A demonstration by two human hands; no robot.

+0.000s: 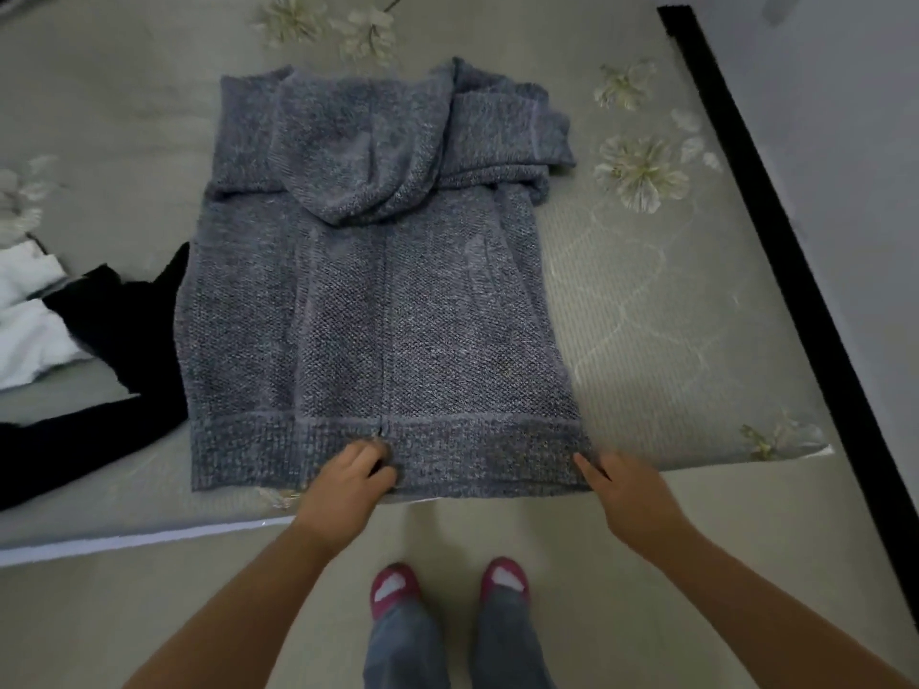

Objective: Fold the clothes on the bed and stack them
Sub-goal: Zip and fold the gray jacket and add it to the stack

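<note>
A grey-blue knitted hooded cardigan (pixel 378 300) is lying flat on the bed (pixel 646 300), its sleeves folded in and its hood lying over the upper body of the garment. The ribbed hem is lying at the near edge of the bed, closest to the person. The left hand (pixel 348 482) is gripping the hem near its middle, beside the front opening, with the fingers curled into the knit. The right hand (pixel 621 494) is resting at the hem's right corner, thumb lying along the fabric edge; whether its fingers are pinching the knit cannot be told, since they are hidden under the hem. To the left of the cardigan, a black garment (pixel 99 350) is lying spread on the bed, one edge tucked under the cardigan's side, and a white garment (pixel 30 320) is lying further left, touching the black one. The person is standing at the foot of the cardigan in pink slippers (pixel 398 589) on the floor.
</note>
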